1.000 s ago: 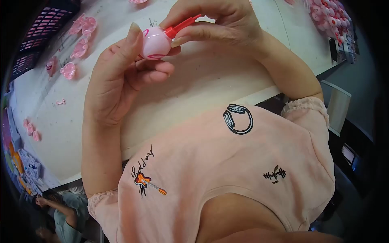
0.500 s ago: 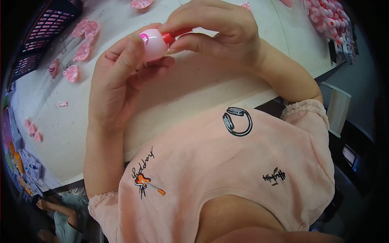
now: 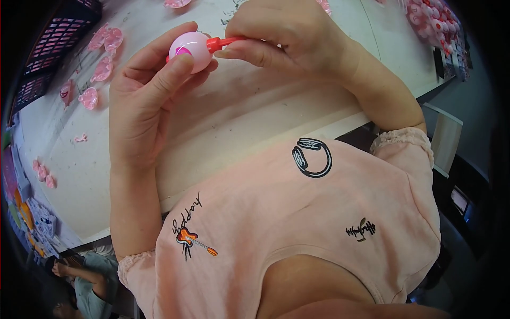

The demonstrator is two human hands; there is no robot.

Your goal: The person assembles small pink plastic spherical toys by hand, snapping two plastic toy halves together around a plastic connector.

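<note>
My left hand [image 3: 143, 98] grips a small round pale pink plastic ball [image 3: 190, 49] between thumb and fingers, held above a white table [image 3: 249, 111]. My right hand [image 3: 289, 34] pinches a short red plastic stem [image 3: 226, 42] whose end meets the right side of the ball. Both hands are close together at the top middle of the view. My fingers hide part of the ball and the far end of the stem.
Several loose pink plastic shells [image 3: 101, 53] lie on the table at the upper left, and a few more [image 3: 43, 174] near its left edge. A dark crate [image 3: 50, 50] stands at the far left. A heap of pink and red pieces [image 3: 433, 24] sits at the upper right.
Both hands with the ball and stem have drifted slightly up and toward the table's far side. The left thumb now lies over the front of the ball.
</note>
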